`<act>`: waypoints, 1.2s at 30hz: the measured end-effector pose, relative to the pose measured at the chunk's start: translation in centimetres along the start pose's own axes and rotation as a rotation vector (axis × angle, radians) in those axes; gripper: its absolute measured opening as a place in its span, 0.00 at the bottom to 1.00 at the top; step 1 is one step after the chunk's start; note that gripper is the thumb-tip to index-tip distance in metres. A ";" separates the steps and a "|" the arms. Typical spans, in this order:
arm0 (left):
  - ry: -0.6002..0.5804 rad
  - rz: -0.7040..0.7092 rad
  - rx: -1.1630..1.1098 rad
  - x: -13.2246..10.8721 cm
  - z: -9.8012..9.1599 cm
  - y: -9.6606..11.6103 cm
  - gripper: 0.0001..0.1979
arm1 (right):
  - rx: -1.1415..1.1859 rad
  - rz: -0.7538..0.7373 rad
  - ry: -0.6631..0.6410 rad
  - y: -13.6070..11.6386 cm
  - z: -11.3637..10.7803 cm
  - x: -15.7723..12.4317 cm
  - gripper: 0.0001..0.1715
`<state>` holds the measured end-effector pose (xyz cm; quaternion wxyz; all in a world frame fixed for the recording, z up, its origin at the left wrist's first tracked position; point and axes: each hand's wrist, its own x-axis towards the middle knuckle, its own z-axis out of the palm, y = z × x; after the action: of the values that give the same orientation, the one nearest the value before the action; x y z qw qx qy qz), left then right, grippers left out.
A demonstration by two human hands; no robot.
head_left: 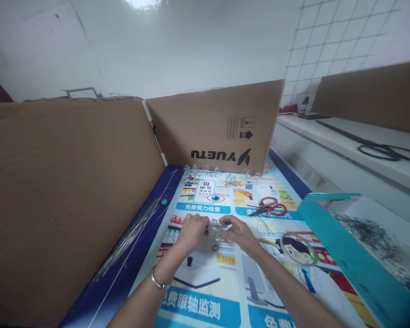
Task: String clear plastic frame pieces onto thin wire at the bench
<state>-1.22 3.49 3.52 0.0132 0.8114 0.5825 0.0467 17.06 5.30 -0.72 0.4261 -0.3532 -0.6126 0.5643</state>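
Between my two hands, above the printed poster, is a see-through, glittery cluster of small pieces; its exact kind I cannot make out. My left hand has its fingers curled and closed on the cluster's left side. From the right, my right hand pinches its other edge between thumb and fingers. A small dark ring shows just below the cluster. Beyond my right hand lie red-handled scissors, their blades pointing left, near some thin wires.
Thin metal wires lie along the blue left edge. Similar see-through clusters line the foot of a cardboard panel. At right stands a turquoise box holding a dark, shiny tangle. A round clear ring sits on the poster.
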 end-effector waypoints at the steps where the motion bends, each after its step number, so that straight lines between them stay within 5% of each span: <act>1: 0.005 0.003 0.004 0.0 -0.2 0.0 0.08 | 0.004 -0.002 -0.014 0.1 0.0 0.0 0.19; 8: 0.002 0.010 0.033 -0.1 -0.5 0.1 0.09 | -0.004 -0.016 0.037 1.6 1.1 0.2 0.23; 17: -0.024 0.022 0.001 -0.1 0.4 -0.2 0.21 | -0.103 -0.001 0.181 3.1 1.6 0.3 0.14; 23: -0.107 0.209 -0.344 -0.8 -1.3 -4.6 0.41 | -0.090 0.018 0.231 3.9 1.5 0.6 0.12; 29: -0.168 0.006 -0.765 -1.1 -0.6 -9.4 0.33 | -0.115 0.005 0.274 4.4 1.4 0.7 0.15; 32: -0.323 -0.025 -1.051 -0.9 1.0 -10.1 0.29 | -0.116 0.005 0.276 4.2 1.5 0.5 0.13; 36: -0.321 0.000 -1.120 -0.4 2.4 -10.1 0.25 | -0.109 -0.002 0.285 4.1 1.6 0.5 0.08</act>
<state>-10.65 6.40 0.33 0.5284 0.6775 0.4599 0.2242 15.19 5.58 -4.78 0.4896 -0.4514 -0.5761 0.4740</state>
